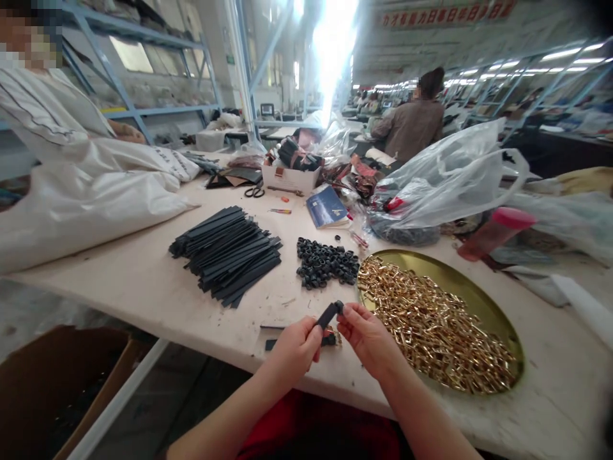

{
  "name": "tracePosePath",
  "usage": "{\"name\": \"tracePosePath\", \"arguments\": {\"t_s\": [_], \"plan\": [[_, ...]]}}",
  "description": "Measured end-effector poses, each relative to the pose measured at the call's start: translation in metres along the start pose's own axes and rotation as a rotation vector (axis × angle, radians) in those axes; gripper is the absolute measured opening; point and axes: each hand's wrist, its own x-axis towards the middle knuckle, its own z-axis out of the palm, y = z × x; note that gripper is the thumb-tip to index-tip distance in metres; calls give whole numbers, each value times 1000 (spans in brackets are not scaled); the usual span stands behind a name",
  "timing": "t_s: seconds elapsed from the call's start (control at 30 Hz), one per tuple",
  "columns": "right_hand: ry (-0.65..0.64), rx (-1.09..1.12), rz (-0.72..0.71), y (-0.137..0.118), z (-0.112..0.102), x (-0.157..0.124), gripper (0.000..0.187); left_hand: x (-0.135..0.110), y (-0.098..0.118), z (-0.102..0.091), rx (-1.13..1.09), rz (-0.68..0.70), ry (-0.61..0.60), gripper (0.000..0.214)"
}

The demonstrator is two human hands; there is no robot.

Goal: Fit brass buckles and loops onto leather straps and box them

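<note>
Near the table's front edge, my left hand (297, 348) is closed round a black strap (327, 315), which slants up to the right. At its upper end my right hand (366, 335) pinches a small black loop (339, 307); whether the loop sits around the strap I cannot tell. Another black strap piece (274, 345) lies on the table, partly hidden by my left hand. Beyond my hands are a heap of black loops (325, 263) and, farther left, a pile of black strips (230, 252). Gold metal buckles (431, 319) fill an oval gold tray (407, 257) beside my right hand.
A blue booklet (328, 207), scissors (255, 191) and a white box (287, 181) lie farther back. Clear plastic bags (445, 172) and a pink-lidded container (495, 233) stand right. A person (43, 108) is beside a white sack (96, 198); a cardboard box (52, 377) is below left.
</note>
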Motion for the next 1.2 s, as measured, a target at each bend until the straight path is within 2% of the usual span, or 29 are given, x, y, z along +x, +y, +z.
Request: {"name": "tracePosePath", "arguments": {"t_s": [0.13, 0.27, 0.37, 0.47, 0.53, 0.6, 0.63, 0.67, 0.73, 0.87, 1.03, 1.1, 1.2], "plan": [[-80, -50, 17, -2, -12, -14, 28, -17, 7, -2, 206, 44, -39, 27], [-182, -352, -56, 2, -14, -34, 23, -28, 9, -4, 355, 101, -104, 27], [-259, -493, -112, 12, -7, -45, 22, -29, 7, -2, 287, 87, -89, 32], [-262, -610, -218, 11, -8, -40, 33, -23, 3, -1, 149, 110, -60, 36], [-168, -884, -351, -3, -18, -27, 30, -15, -2, -2, 81, 115, -60, 29], [24, -1360, -505, -24, -34, -6, 15, -6, -6, -3, 20, 77, -51, 26], [127, -1638, -557, -35, -41, 6, 14, -1, -8, -2, -12, 53, -48, 25], [194, -1873, -575, -44, -48, 19, 17, 3, -10, -1, -43, 37, -51, 24], [235, -2092, -563, -55, -57, 43, 18, 9, -13, 1, -77, 25, -73, 23], [194, -2198, -531, -55, -65, 73, 19, 18, -16, 2, -63, 2, -106, 23], [123, -2230, -564, -56, -62, 69, 16, 26, -16, -4, -102, -24, -73, 22], [90, -2165, -660, -55, -51, 57, 13, 31, -10, -5, -113, -8, -23, 21], [12, -1981, -940, -50, -26, 32, 13, 38, 2, -5, -234, -22, 7, 26]]}}
